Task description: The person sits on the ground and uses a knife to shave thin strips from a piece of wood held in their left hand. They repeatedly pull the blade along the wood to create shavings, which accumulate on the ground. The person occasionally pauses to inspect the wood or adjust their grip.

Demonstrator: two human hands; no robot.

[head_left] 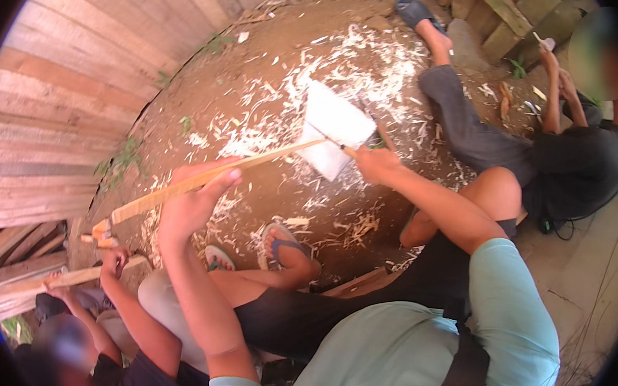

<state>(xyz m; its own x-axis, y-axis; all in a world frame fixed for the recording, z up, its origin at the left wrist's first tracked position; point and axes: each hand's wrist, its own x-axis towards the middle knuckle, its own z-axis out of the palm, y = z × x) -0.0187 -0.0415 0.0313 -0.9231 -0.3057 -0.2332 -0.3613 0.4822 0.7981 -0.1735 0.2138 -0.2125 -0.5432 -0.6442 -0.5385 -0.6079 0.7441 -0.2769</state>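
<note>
My left hand is closed round a long, pale strip of wood, its thumb lying along the top. The strip slants from the lower left, where its end is blocky and shaped, up to a thin tip near the middle. In my right hand is a knife, gripped by its handle. Its narrow blade points up and left, crossing close to the strip's thin end; whether the edge touches the wood I cannot tell. Beneath both lies a white sheet on the dirt.
Wood shavings litter the brown dirt floor. A plank wall rises on the left. One co-worker sits at the right, legs stretched out, holding a small pale piece. Another co-worker's arm is at the lower left, near stacked boards.
</note>
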